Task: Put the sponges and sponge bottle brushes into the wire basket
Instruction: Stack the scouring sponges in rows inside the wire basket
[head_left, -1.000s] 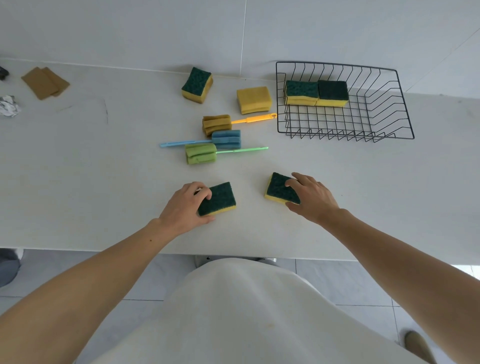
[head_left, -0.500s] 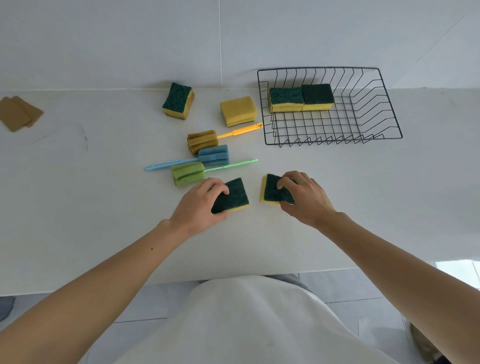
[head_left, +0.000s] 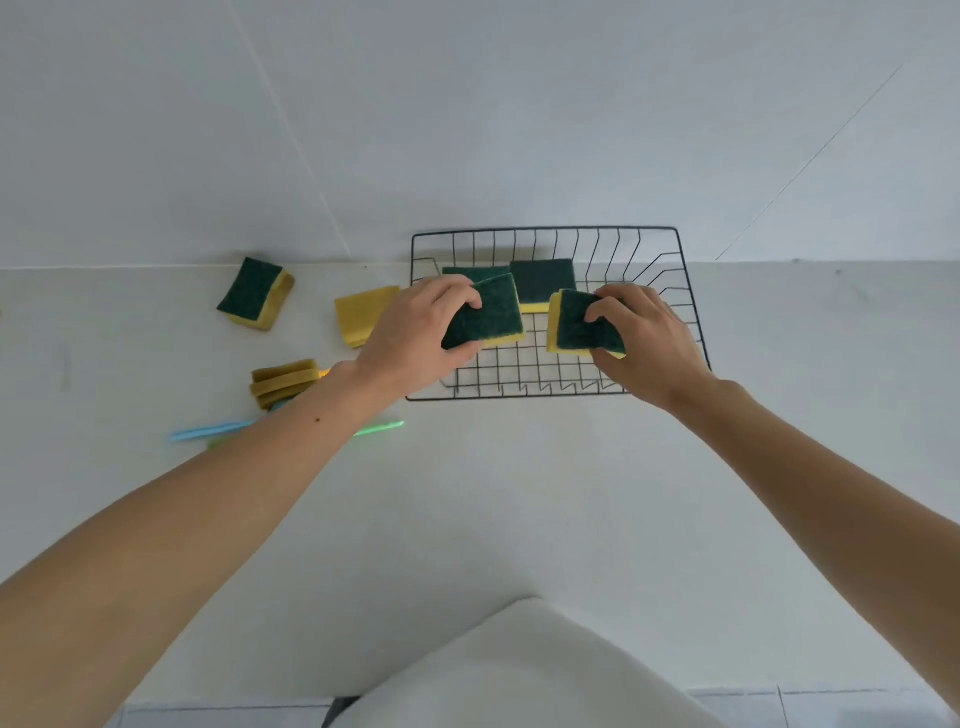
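A black wire basket (head_left: 691, 317) stands at the back of the white counter, with two green-and-yellow sponges (head_left: 543, 280) at its far side. My left hand (head_left: 415, 332) grips a green-topped sponge (head_left: 491, 317) over the basket's left half. Over the right half, my right hand (head_left: 649, 338) grips another such sponge (head_left: 576, 322). Left of the basket lie a yellow sponge (head_left: 358, 317) and a green-topped sponge (head_left: 255, 293). The orange bottle brush (head_left: 283, 382), blue brush handle (head_left: 208, 431) and green brush handle (head_left: 379, 428) show beside my left forearm, partly hidden by it.
The white wall rises right behind the basket. The counter's front edge runs close to my white-clothed body (head_left: 519, 670). A tiled floor shows below the edge.
Both hands lifted their sponges off the counter's front area and carried them up and back over the basket. The camera view tilted forward.
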